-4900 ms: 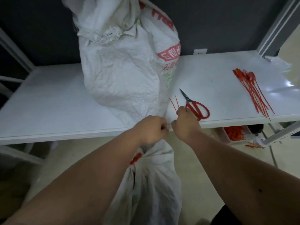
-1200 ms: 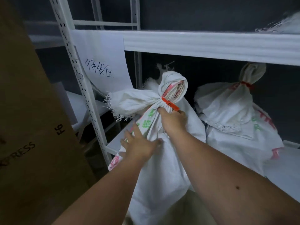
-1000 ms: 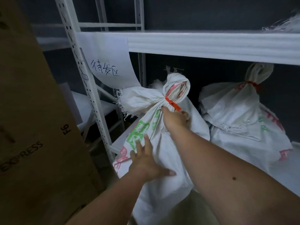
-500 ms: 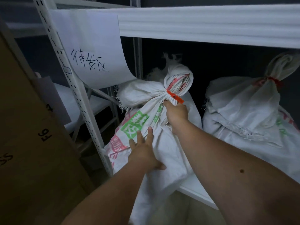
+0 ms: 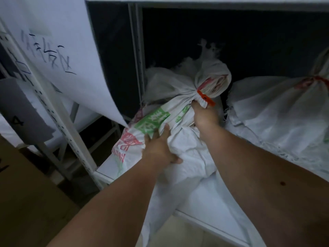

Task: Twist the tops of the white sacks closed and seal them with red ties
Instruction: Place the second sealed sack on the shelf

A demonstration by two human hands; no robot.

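A white sack (image 5: 185,145) with green and red print lies tilted on the shelf board (image 5: 213,198), its lower end hanging over the front edge. A red tie (image 5: 205,98) cinches its twisted neck. My right hand (image 5: 204,116) grips the neck just below the tie. My left hand (image 5: 160,148) presses flat against the sack's side, fingers straight. A second white sack (image 5: 277,118) with a red tie (image 5: 313,81) sits to the right on the same shelf.
A white perforated rack upright (image 5: 58,120) stands at the left with a handwritten paper sign (image 5: 58,56) hanging in front. A brown cardboard box (image 5: 26,202) fills the lower left. The shelf above spans the top of the view.
The view has moved closer and lower toward the shelf. The sack has gone further onto the shelf board, with my left hand pressing its side and my right still gripping the neck.
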